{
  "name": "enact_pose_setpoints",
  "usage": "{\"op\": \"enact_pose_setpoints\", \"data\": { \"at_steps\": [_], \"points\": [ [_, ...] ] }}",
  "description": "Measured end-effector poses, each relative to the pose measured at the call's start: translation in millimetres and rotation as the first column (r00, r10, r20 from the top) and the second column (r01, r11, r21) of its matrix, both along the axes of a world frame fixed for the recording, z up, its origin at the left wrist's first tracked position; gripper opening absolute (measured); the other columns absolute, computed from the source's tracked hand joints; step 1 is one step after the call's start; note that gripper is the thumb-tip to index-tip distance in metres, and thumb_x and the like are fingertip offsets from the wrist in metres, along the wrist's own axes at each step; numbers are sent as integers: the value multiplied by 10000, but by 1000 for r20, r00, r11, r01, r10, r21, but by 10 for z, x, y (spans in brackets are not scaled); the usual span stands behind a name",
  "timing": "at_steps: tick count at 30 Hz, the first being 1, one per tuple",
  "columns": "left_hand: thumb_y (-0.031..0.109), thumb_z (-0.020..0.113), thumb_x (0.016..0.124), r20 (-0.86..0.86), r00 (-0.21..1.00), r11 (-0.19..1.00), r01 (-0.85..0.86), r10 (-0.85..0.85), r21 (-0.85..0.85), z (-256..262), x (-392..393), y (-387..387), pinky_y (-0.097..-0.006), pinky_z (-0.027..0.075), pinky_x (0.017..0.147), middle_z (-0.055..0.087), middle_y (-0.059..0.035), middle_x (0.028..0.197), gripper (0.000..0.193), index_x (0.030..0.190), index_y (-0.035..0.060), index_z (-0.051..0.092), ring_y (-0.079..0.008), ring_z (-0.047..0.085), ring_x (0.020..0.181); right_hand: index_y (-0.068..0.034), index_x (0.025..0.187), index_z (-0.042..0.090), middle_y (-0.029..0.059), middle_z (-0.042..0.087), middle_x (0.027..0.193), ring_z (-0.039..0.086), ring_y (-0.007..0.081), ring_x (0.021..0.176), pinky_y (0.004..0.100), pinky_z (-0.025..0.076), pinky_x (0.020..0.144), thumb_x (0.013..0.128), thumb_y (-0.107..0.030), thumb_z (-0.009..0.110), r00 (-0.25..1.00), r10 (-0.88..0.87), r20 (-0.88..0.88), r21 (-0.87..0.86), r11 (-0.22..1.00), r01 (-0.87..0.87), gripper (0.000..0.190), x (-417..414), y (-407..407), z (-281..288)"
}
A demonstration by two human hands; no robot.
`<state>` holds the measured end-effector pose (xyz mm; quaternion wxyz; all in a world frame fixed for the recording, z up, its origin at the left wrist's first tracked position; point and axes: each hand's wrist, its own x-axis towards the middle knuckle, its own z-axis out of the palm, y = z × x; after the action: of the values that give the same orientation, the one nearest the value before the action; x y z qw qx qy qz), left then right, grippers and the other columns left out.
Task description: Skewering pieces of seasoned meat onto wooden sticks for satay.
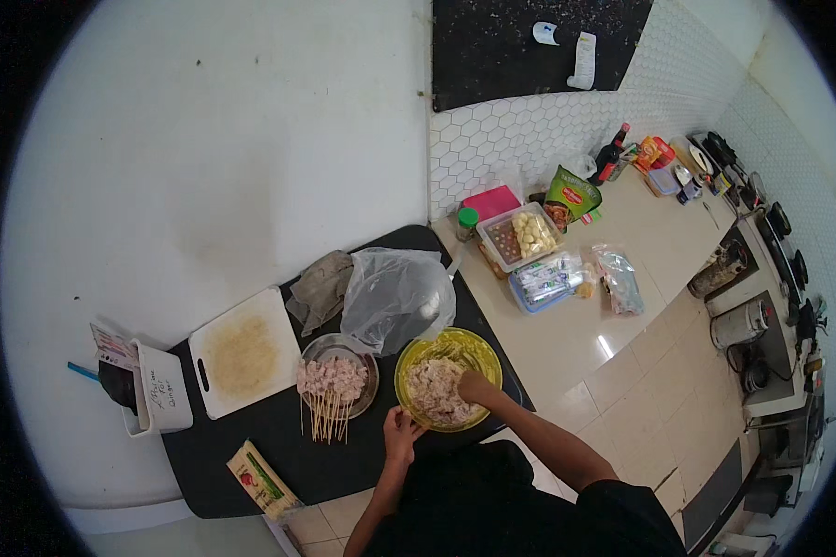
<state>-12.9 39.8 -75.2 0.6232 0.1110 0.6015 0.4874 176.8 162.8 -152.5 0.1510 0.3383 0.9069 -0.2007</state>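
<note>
A yellow bowl (493, 362) with a pale pink raw meat mixture (437, 390) stands on the black table (369, 466). My left hand (403, 435) grips the bowl's near left rim. The fingers of my right hand (477, 390) are down in the mixture, so whether they hold any is hidden. Left of the bowl, a round metal plate (371, 390) bears several bamboo skewers (329, 421) with raw meat (333, 378) on their far ends; the bare ends stick out over the near rim.
Beyond the plate lie a clear plastic bag (393, 296) and a grey cloth (320, 289). Further left are a stained white cutting board (244, 351), a white bin (171, 397) and a skewer pack (261, 480). Food containers (519, 237) stand on the beige counter (564, 355) at right.
</note>
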Motion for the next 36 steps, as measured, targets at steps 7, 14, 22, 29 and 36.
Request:
{"op": "enact_pose_setpoints", "data": {
  "at_steps": [7, 14, 22, 29, 36],
  "points": [
    [180, 458, 973, 53, 998, 998, 40, -42, 41, -96, -154, -79, -417, 540, 829, 523, -127, 1066, 222, 1119, 15, 429, -265, 612, 925, 24, 866, 639, 203, 637, 818, 619, 358, 851, 467, 477, 755, 733, -183, 595, 828, -380, -412, -125, 924, 362, 250, -41, -22, 841],
    [171, 458, 973, 7, 1000, 999, 28, -29, 35, -24, -101, -66, -394, 550, 807, 525, -123, 1051, 224, 1131, 14, 439, -244, 615, 907, 63, 1276, 295, 309, 515, 1064, 578, 444, 933, 473, 494, 769, 693, -157, 733, 869, -490, -73, -251, 852, 459, 762, -315, -469, 844],
    [157, 460, 970, -72, 995, 998, 65, -64, 15, -78, -141, -71, -381, 555, 793, 511, -102, 994, 206, 1111, 7, 463, -223, 601, 895, -9, 1334, 277, 309, 423, 1198, 581, 458, 943, 457, 524, 742, 633, -129, 777, 891, -451, -42, 73, 888, 453, 869, -349, -503, 735],
    [164, 449, 975, -61, 997, 998, 54, -55, -21, -55, -130, -61, -400, 545, 813, 508, -99, 1012, 211, 1127, 17, 450, -220, 598, 898, -103, 1340, 361, 244, 398, 1314, 502, 436, 1118, 457, 486, 850, 591, -182, 814, 887, -459, -53, -144, 882, 448, 880, -209, -257, 1024],
    [198, 450, 977, -91, 990, 994, 113, -112, -2, -112, -143, 11, -398, 532, 821, 505, -95, 1043, 229, 1124, 23, 445, -214, 589, 910, -205, 1336, 413, 178, 411, 1325, 464, 386, 1170, 448, 483, 867, 674, -198, 752, 976, -151, -155, 205, 962, 181, 744, -89, -309, 591]
  ]
}}
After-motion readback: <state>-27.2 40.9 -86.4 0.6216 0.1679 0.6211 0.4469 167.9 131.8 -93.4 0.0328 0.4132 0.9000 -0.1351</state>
